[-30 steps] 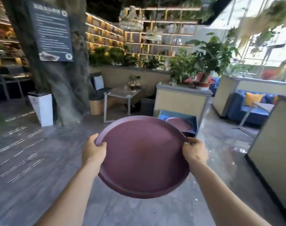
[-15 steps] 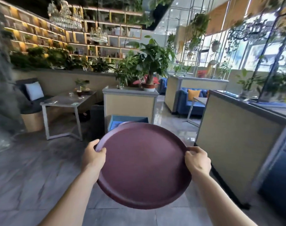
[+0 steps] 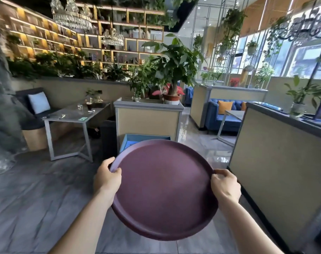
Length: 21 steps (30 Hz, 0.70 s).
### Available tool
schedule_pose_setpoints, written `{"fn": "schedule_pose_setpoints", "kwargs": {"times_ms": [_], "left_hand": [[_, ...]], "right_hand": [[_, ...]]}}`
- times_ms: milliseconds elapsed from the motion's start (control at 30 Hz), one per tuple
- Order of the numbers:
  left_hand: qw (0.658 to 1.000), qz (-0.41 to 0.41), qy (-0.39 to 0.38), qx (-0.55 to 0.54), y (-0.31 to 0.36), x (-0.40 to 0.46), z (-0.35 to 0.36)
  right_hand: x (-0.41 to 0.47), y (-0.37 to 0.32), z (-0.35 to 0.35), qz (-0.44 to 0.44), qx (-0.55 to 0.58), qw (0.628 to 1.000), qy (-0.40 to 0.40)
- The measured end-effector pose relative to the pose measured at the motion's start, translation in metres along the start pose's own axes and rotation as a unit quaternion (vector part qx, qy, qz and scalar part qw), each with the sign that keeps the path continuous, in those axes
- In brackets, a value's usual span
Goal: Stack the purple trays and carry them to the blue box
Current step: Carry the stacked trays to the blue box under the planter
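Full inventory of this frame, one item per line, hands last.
tray: at least one, purple, held at centre; stack count hidden
blue box: one, on floor behind tray, against planter
planter: one, beige, centre, holds potted plants
table: one, grey, left, with glasses on it
cushion: one, white, far left seat
sofa: one, blue, right, orange cushions
partition: one, beige, right foreground
chandeliers: two, crystal, upper left
left hand: grips tray's left rim
right hand: grips tray's right rim

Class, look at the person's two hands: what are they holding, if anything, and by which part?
Both hold the round purple tray by its rim: the left hand on the left edge, the right hand on the right edge, thumbs over the lip.
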<state>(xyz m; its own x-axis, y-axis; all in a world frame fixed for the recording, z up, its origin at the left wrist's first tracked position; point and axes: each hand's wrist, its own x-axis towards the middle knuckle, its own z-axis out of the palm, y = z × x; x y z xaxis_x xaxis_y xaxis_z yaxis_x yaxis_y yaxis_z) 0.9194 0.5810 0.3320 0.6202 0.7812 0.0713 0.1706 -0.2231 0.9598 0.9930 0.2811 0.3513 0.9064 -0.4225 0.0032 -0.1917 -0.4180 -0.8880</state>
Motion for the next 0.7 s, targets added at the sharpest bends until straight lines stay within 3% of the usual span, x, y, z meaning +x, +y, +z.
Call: {"fn": "schedule_pose_setpoints", "kwargs": {"times_ms": [433,700], "left_hand": [[1.000,-0.011,-0.019,0.011,-0.020,0.249,0.105],[0.998,-0.026,-0.032,0.037,-0.034,0.365,0.163]], "right_hand": [[0.148,-0.085,0.217,0.021,-0.032,0.999,0.010],[0.222,-0.113,0.312,0.046,-0.055,0.997,0.004]]}}
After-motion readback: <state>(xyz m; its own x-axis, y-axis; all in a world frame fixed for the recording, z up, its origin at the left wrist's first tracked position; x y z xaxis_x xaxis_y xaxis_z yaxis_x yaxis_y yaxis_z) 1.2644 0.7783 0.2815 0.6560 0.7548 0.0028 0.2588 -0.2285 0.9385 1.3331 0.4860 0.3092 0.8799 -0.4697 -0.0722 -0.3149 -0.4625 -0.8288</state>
